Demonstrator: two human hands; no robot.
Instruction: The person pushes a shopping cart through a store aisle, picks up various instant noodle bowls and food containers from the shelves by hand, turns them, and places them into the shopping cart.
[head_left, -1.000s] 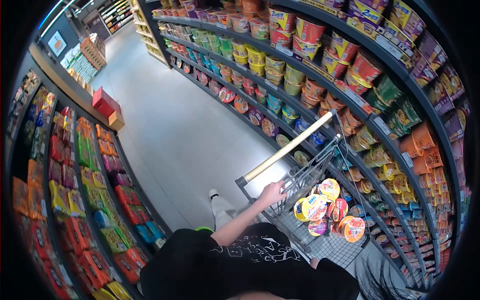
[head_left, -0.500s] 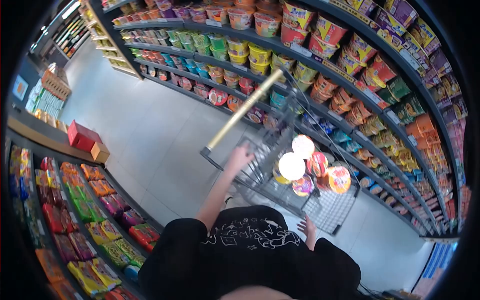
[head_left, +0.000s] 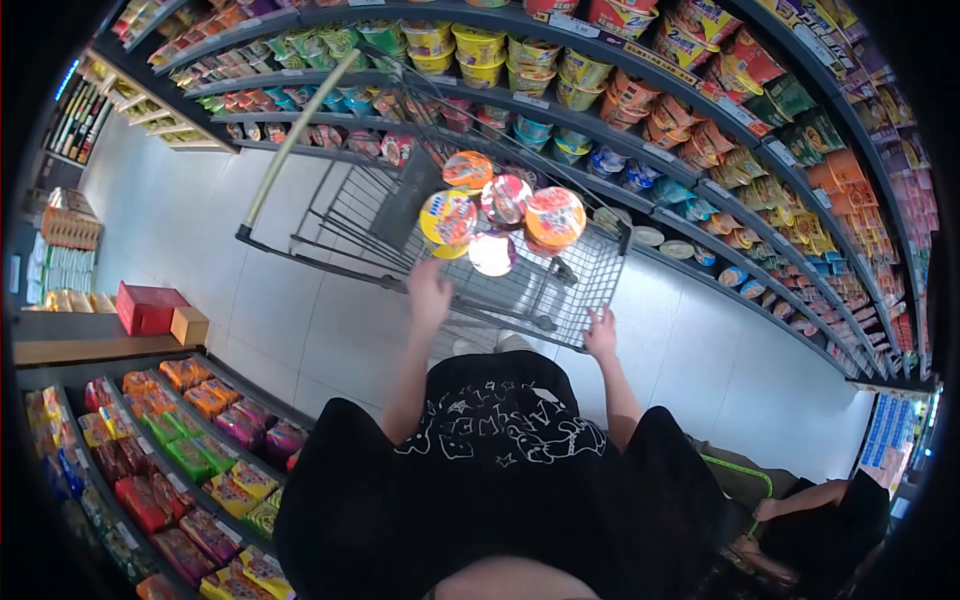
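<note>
A wire shopping cart [head_left: 375,265] stands crosswise in front of me, its long handle bar [head_left: 290,160] at the left. Several round noodle tubs lie inside, among them a yellow one [head_left: 448,220], an orange one [head_left: 555,217] and another orange-lidded one [head_left: 467,170]. My left hand [head_left: 430,287] is at the cart's near side just below the yellow tub, blurred, its grip unclear. My right hand [head_left: 601,332] touches the basket's near right corner, fingers partly spread over the wire rim.
Curved shelves [head_left: 650,155] of noodle cups run behind the cart. Low shelves of bagged packs [head_left: 190,455] stand at left, near a red box [head_left: 148,308] and a cardboard box [head_left: 188,326]. Another person [head_left: 825,525] is at the lower right.
The cart has turned crosswise and shifted left in view. My left hand has moved from near the handle to the basket side; my right hand has reached the basket corner. Another person has come into view.
</note>
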